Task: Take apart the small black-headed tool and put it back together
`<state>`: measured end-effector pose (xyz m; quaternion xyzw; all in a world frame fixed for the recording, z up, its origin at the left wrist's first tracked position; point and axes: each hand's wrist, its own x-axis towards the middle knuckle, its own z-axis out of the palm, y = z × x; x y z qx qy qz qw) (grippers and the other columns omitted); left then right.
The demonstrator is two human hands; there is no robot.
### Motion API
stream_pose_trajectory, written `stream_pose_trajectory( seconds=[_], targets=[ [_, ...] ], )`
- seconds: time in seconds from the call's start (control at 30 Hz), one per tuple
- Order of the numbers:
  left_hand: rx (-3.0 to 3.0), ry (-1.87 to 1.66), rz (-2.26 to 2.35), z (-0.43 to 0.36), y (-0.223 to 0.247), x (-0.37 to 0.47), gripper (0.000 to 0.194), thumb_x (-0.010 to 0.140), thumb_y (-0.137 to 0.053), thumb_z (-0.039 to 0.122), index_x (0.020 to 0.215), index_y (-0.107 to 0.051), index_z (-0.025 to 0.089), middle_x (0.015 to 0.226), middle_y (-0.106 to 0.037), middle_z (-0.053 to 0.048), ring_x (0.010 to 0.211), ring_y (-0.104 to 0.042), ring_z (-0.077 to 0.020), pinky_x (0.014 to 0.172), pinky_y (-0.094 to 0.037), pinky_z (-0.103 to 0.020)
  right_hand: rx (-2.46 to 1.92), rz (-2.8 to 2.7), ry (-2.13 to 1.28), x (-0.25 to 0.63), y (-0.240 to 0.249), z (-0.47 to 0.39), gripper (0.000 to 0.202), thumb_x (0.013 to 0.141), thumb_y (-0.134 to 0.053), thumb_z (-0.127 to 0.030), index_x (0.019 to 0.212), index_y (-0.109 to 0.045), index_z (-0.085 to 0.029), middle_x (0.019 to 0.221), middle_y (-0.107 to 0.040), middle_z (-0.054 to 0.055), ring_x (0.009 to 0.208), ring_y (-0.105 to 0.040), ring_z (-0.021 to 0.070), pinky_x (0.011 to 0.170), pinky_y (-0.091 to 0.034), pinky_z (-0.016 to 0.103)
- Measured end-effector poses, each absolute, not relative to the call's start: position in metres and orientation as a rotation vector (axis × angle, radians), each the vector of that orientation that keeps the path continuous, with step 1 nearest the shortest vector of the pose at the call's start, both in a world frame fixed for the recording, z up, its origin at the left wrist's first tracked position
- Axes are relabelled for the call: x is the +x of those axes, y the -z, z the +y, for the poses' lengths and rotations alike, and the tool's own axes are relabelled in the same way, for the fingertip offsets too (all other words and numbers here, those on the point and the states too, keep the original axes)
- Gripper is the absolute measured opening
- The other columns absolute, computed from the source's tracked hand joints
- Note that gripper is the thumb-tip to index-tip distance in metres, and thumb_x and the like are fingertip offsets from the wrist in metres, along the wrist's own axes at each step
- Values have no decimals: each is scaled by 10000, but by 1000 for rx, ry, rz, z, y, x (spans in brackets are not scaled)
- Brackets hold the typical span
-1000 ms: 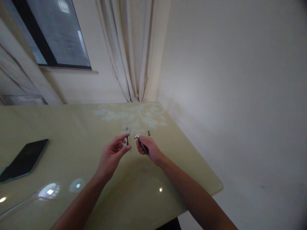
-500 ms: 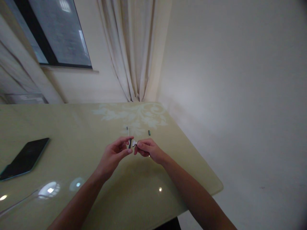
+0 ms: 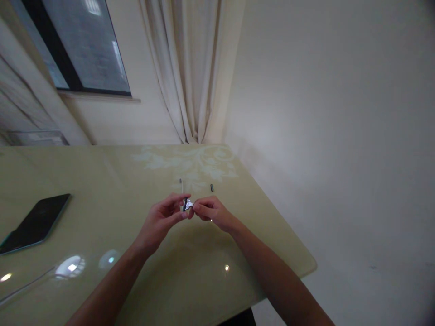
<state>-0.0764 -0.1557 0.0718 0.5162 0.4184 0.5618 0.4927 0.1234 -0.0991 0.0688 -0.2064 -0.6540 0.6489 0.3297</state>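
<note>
My left hand [image 3: 162, 218] pinches a small dark bar [image 3: 184, 204] upright between thumb and fingertips. My right hand [image 3: 211, 212] is closed on a small shiny silver piece [image 3: 189, 205], whose wider end meets the bar's right side. Whether the two are locked together I cannot tell, and the rest of the silver piece is hidden in my right fingers. Just beyond my hands, a thin white stick-like thing with a grey tip [image 3: 181, 181] lies on the table. Another small dark bar [image 3: 211, 187] rests beyond my right hand.
A dark flat tablet-like device [image 3: 36, 222] lies at the left of the glossy pale table [image 3: 190, 276]. Near its front left runs a thin pale cable [image 3: 27, 286]. The table's right edge slants beside a white wall [image 3: 326, 136]; a curtain [image 3: 190, 68] hangs behind.
My right hand has shifted slightly left, bringing the silver piece against the dark bar, where a small gap showed before. My left hand stays almost in place.
</note>
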Motion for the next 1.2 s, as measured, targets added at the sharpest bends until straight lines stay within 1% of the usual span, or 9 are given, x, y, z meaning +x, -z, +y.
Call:
stream_pose_trajectory(
  seconds=[0.1, 0.27, 0.47, 0.7, 0.93, 1.07, 1.2],
  targets=[
    [1255, -1348, 1023, -156, -73, -76, 430, 710, -923, 337, 1123, -822, 278, 939, -702, -23, 815, -602, -150, 738, -517, -250, -573, -1735, -1670, 125, -70, -99, 470, 920, -691, -584, 837, -762, -126, 553, -391, -62, 522, -307, 84, 515, -194, 265],
    [1270, -1329, 1023, -155, -71, -78, 422, 730, -910, 341, 1137, -817, 279, 987, -708, -34, 859, -629, -164, 764, -525, -264, -588, -1771, -1620, 127, -72, -98, 463, 910, -701, -583, 836, -774, -132, 558, -405, -57, 529, -320, 89, 515, -204, 266],
    [1310, -1323, 1061, -155, -68, -82, 434, 726, -908, 316, 1147, -813, 277, 896, -662, -16, 784, -597, -146, 691, -499, -250, -601, -1818, -1531, 128, -72, -96, 424, 927, -697, -547, 840, -780, -140, 578, -449, -47, 541, -348, 92, 514, -226, 262],
    [1322, -1327, 1050, -154, -67, -82, 447, 715, -918, 306, 1149, -813, 277, 870, -632, -10, 759, -573, -136, 671, -478, -240, -617, -1858, -1452, 129, -73, -95, 440, 918, -714, -516, 684, -707, -144, 589, -477, -40, 560, -385, 91, 535, -250, 262],
    [1320, -1330, 1051, -155, -68, -81, 441, 718, -912, 300, 1148, -815, 276, 887, -654, -19, 771, -582, -143, 684, -482, -247, -603, -1871, -1455, 130, -73, -95, 461, 914, -713, -534, 675, -691, -140, 586, -437, -50, 559, -354, 88, 532, -236, 262],
    [1318, -1328, 1040, -156, -69, -81, 446, 732, -904, 301, 1168, -809, 294, 910, -644, -15, 777, -571, -138, 695, -476, -245, -608, -1877, -1427, 130, -74, -95, 440, 915, -710, -537, 723, -717, -141, 610, -464, -42, 577, -383, 94, 542, -253, 259],
    [1333, -1333, 1036, -156, -71, -81, 436, 723, -908, 294, 1150, -818, 286, 876, -611, -10, 757, -549, -134, 671, -458, -241, -631, -1898, -1414, 130, -75, -95, 442, 911, -706, -552, 756, -733, -139, 612, -479, -39, 578, -393, 98, 548, -269, 260]
  ],
)
